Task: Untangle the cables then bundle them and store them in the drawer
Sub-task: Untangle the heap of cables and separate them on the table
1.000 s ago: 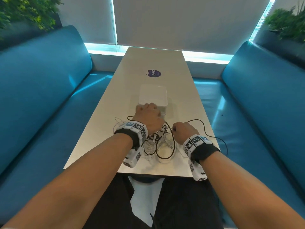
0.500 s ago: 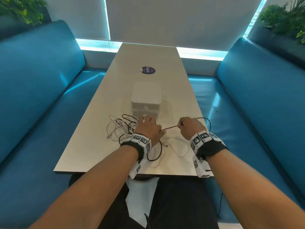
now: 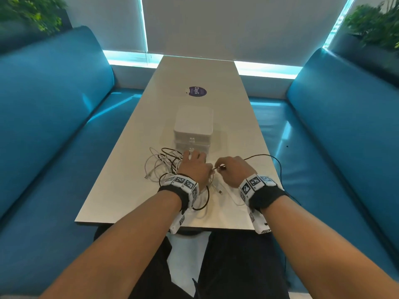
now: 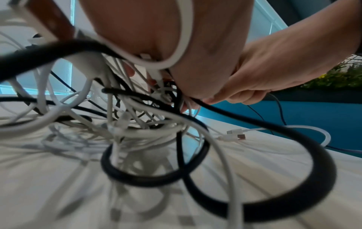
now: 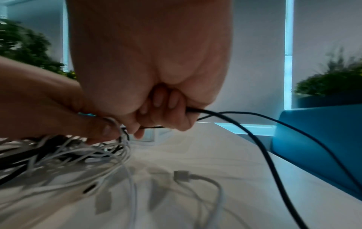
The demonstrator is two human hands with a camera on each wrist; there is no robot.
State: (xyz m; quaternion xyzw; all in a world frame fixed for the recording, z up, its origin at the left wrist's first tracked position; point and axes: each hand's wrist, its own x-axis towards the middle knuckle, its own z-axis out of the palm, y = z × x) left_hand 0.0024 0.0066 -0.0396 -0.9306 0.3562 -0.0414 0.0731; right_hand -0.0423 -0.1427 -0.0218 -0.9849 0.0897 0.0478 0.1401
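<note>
A tangle of white and black cables [image 3: 170, 167] is seen lying on the table [image 3: 121, 190], just in front of a small white drawer box [image 3: 193, 128]. The left hand [image 3: 194, 169] is laid over the tangle, its fingers curled into the strands and gripping several of them. A thin black cable [image 5: 254, 136] is pinched between the curled fingers of the right hand [image 3: 234, 170]; from there it loops out toward the right table edge. Loose white plug ends [image 4: 235, 134] are seen resting on the table between the wrists. Both drawers appear closed.
</note>
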